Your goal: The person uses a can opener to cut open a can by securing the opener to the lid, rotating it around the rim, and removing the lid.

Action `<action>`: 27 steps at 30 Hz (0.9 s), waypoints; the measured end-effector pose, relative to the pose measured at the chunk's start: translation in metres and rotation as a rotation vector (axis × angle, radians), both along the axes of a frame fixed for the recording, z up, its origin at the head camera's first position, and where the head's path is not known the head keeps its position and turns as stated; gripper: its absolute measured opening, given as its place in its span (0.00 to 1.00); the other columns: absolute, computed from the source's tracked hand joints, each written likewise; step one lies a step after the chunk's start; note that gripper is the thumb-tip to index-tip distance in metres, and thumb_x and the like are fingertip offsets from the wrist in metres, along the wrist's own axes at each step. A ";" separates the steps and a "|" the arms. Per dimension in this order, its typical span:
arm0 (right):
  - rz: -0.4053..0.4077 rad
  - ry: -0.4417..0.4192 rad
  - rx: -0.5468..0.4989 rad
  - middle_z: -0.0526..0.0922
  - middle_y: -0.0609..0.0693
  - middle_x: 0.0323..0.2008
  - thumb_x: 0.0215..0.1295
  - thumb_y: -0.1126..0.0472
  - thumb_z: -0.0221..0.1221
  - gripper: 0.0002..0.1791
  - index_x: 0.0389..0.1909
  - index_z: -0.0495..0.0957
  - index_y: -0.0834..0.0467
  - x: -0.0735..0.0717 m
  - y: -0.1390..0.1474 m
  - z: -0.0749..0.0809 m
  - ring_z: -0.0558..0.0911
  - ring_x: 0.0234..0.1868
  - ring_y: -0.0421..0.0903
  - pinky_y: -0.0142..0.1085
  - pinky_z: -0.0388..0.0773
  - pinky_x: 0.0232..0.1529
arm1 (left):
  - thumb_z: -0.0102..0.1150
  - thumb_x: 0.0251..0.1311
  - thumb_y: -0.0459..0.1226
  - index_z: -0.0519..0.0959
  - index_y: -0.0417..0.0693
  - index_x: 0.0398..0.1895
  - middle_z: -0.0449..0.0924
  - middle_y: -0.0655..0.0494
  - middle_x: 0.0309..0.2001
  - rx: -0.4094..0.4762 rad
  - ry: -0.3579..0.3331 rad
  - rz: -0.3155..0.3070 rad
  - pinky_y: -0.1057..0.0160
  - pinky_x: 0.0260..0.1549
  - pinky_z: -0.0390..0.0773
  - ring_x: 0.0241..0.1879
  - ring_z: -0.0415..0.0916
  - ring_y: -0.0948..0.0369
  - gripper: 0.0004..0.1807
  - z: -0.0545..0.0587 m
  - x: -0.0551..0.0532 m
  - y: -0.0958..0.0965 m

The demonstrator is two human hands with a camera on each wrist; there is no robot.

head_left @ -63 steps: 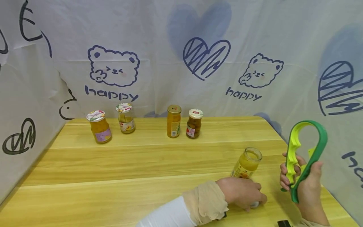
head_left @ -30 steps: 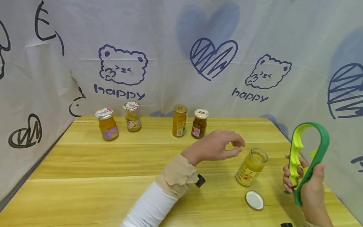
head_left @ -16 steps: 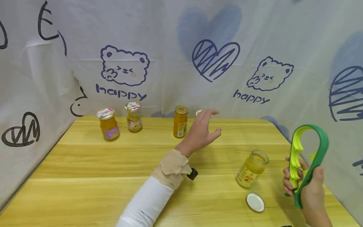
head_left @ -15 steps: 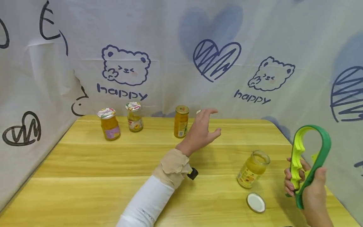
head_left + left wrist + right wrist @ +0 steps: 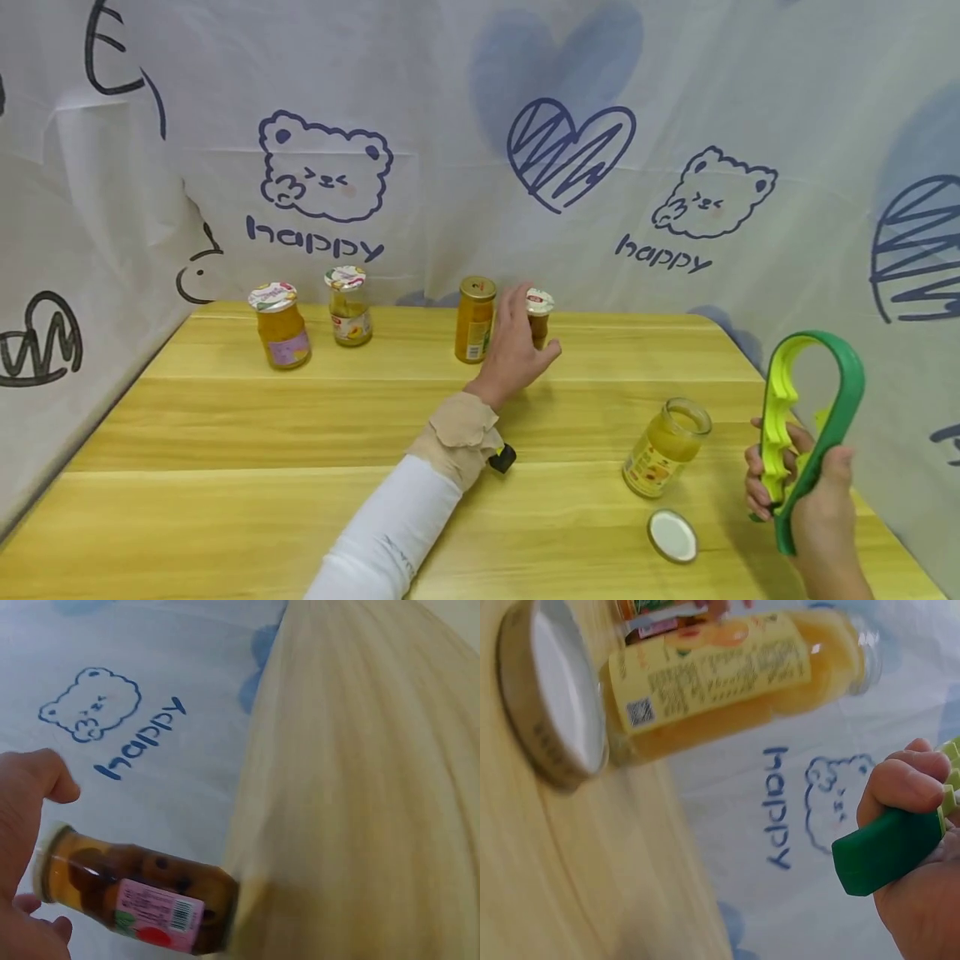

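Note:
My left hand reaches to the back of the table, thumb and fingers spread around the near side of a jar of dark fruit. In the left wrist view this jar has a pale lid and pink label; a gap shows between a bent finger and the lid. My right hand grips a green jar opener, its loop upward, above the table's right side. Nearest to it stand an uncapped glass jar of yellow fruit and its lid, lying white inside up.
A gold-lidded orange jar stands just left of my left hand. Farther left are a purple-labelled jar and a paler peach jar, both lidded. A white cloth with drawings hangs behind the wooden table.
My left hand let go of the lid beside the uncapped jar, then moved up and left to the dark fruit jar. My right hand keeps holding the opener in about the same place.

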State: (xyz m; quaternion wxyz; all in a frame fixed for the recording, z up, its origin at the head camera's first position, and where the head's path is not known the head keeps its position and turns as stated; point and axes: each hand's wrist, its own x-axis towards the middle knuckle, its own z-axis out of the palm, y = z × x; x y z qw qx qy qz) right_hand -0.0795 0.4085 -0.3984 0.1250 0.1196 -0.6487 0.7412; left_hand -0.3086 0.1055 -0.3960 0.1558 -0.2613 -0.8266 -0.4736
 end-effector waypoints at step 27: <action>-0.044 0.330 0.190 0.79 0.48 0.33 0.81 0.40 0.46 0.34 0.67 0.69 0.68 -0.004 -0.048 0.056 0.67 0.20 0.45 0.38 0.56 0.13 | 0.69 0.64 0.46 0.51 0.43 0.82 0.65 0.38 0.72 0.178 -0.319 0.079 0.40 0.71 0.71 0.70 0.69 0.42 0.50 -0.024 -0.022 0.019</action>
